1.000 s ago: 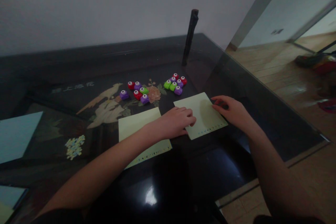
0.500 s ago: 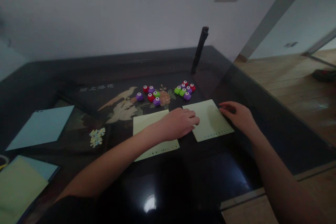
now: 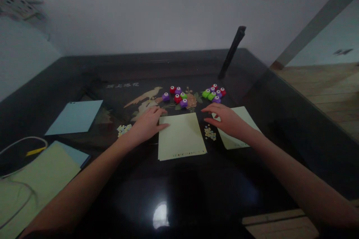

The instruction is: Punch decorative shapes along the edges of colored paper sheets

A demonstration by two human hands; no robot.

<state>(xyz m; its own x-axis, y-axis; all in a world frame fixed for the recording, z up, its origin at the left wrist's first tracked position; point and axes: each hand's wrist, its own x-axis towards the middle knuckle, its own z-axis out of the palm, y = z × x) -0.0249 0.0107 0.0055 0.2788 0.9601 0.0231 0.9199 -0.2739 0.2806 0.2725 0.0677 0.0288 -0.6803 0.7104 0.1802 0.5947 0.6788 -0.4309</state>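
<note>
My left hand is at the left edge of a pale yellow-green sheet of paper, fingers apart, thumb on or just over the sheet. My right hand, its fingers curved and apart, hovers over the left part of a second pale sheet and hides some of it. Between the two sheets lies a small pile of tiny pale pieces. Another such pile sits left of my left wrist, partly covered. Behind the sheets are two clusters of red, purple and green eye-topped toys, one at left and one at right.
A black post rises at the table's back right. At left lie a light blue sheet, a stack of yellow-green and blue paper and a white cable with a yellow part. The dark glossy table meets the wall behind.
My left hand has moved left from between the sheets to the first sheet's left edge. My right hand has moved from the second sheet's right edge to its left side. The view has shifted left.
</note>
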